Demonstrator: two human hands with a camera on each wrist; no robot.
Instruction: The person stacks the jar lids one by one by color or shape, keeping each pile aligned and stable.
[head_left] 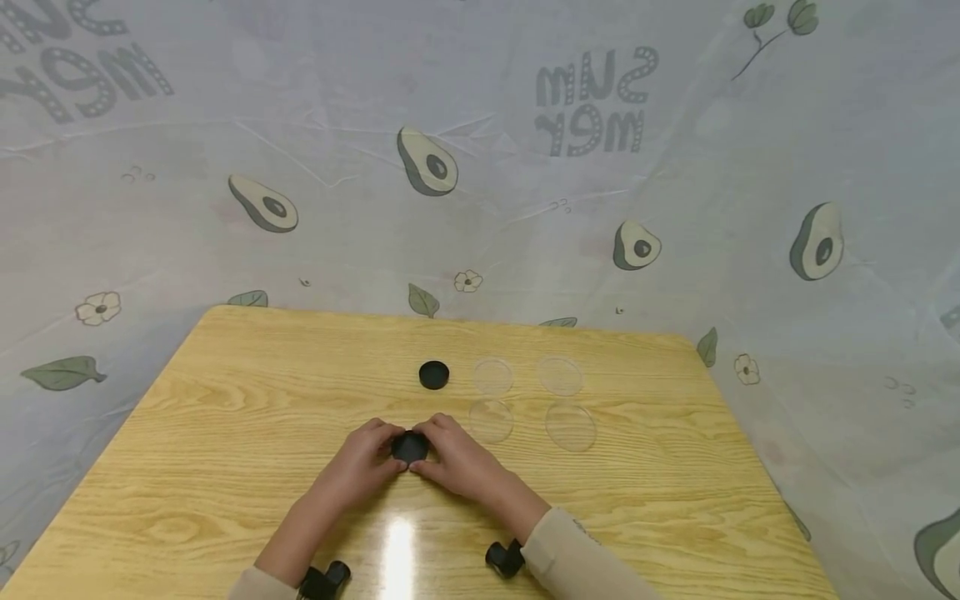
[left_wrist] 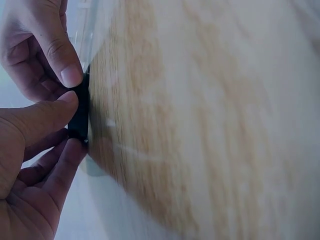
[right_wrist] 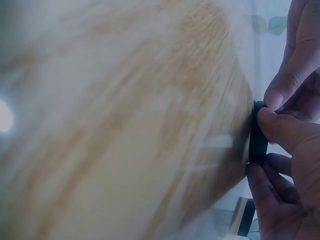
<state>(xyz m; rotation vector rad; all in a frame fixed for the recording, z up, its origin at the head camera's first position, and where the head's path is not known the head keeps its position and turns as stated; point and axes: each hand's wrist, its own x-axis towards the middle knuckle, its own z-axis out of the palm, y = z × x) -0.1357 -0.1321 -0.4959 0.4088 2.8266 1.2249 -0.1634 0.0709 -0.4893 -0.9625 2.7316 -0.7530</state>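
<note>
A small black round lid-like disc [head_left: 409, 447] lies low at the tabletop, between both hands. My left hand [head_left: 365, 465] pinches its left side with thumb and fingers. From the other side, my right hand [head_left: 459, 457] grips the rim, and the two thumbs nearly meet at the near edge. In the left wrist view the disc [left_wrist: 80, 115] is seen edge-on as a thin dark band. The right wrist view shows the disc [right_wrist: 258, 135] likewise, fingers at both ends. Just beyond the hands sits a second black shallow round piece [head_left: 433, 375] with a raised rim.
Several clear round discs, one a near-right clear disc [head_left: 570, 426], lie in two rows right of the second black piece. The wooden table [head_left: 225, 467] ends at a patterned cloth backdrop [head_left: 337, 150]. Black wrist devices [head_left: 504, 559] are strapped near both sleeves.
</note>
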